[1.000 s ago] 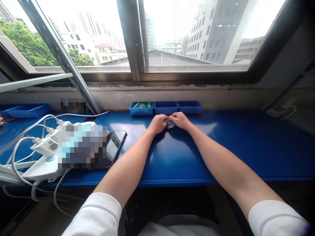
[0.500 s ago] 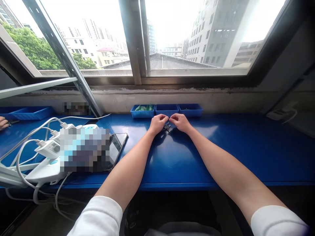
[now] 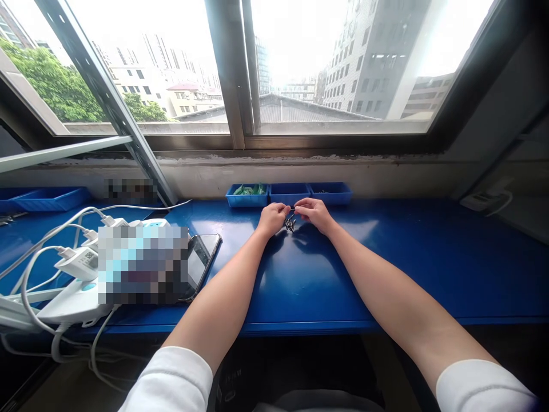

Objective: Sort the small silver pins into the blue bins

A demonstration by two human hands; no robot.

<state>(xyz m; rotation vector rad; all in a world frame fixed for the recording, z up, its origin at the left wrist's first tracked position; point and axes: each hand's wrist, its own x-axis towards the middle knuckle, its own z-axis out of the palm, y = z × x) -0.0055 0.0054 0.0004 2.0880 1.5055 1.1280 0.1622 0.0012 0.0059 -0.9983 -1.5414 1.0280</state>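
Note:
My left hand (image 3: 273, 218) and my right hand (image 3: 315, 212) meet over the blue bench (image 3: 386, 257), just in front of three small blue trays. Both hands are curled, fingertips pinched together on a small dark metal part (image 3: 290, 222) held between them; it is too small to name. The left tray (image 3: 247, 194) holds green pieces. The middle tray (image 3: 290, 193) and the right tray (image 3: 331, 193) look nearly bare.
A phone (image 3: 201, 254) lies left of my left arm beside a blurred box and white chargers with cables (image 3: 72, 260). Another blue tray (image 3: 47, 198) sits at the far left. A window sill and wall run behind the trays.
My hands lifted slightly off the bench and the small dark part now shows between the fingertips. The other person's hand at the far left edge has gone from view.

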